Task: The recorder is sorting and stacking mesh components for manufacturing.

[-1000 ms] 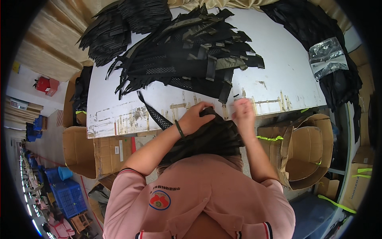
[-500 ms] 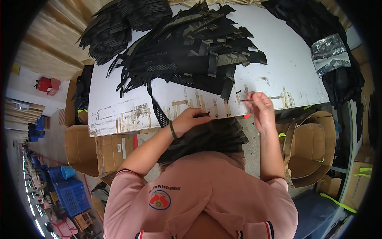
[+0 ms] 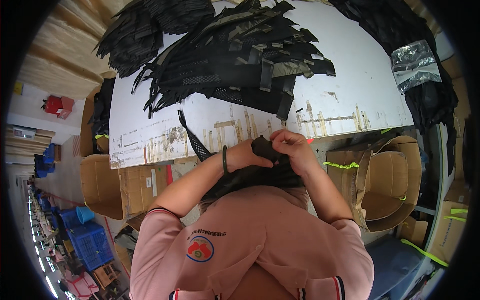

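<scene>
A dark strip of fabric (image 3: pixel 262 146) is bunched in my left hand (image 3: pixel 241 156), its thumb and fingers closed round it just off the table's front edge. My right hand (image 3: pixel 296 150) meets it from the right, with thumb and forefinger pinched together at the fabric's upper right edge. Whatever is between those fingertips is too small to make out. A black mesh strap (image 3: pixel 192 137) runs over the table edge beside my left wrist. More dark fabric (image 3: pixel 245 175) hangs below my hands, over my lap.
Layered black mesh and fabric pieces (image 3: pixel 235 65) cover the middle of the white table (image 3: pixel 350 95). Black stacks (image 3: pixel 132 40) lie at the far left. A clear plastic packet (image 3: pixel 415 65) rests on black fabric at the right. Cardboard boxes (image 3: pixel 102 185) flank me on both sides.
My right hand has come down and left from over the table to the fabric at my left hand. The bunched fabric has risen into fuller view. The mesh strap has shifted slightly left.
</scene>
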### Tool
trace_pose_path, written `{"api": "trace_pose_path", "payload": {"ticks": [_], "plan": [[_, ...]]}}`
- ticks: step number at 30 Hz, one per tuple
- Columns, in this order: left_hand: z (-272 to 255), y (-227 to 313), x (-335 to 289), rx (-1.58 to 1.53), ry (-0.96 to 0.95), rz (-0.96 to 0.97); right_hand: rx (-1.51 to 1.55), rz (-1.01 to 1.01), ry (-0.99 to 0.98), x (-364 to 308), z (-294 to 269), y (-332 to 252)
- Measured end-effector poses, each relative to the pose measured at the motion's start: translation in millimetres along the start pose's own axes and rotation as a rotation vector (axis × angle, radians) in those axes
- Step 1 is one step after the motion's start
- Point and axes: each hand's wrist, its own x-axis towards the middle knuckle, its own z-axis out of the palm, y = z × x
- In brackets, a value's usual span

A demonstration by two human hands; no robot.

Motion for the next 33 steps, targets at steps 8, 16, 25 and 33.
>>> {"api": "trace_pose_path", "payload": {"ticks": [8, 16, 25, 33], "plan": [[-12, 7, 1, -0.121, 0.006, -0.061, -0.331, -0.262, 0.265, 14, -20, -10], [-2, 18, -2, 0.458, 0.1, -0.199, -0.849, -0.425, 0.099, 12, 7, 4], [-65, -78, -80, 1.029, -0.006, -0.517, -1.244, 0.025, 0.355, -55, -88, 116], [-51, -53, -60, 1.448, -0.053, -0.504, -1.522, 0.284, -0.069, -30, -89, 14]]}}
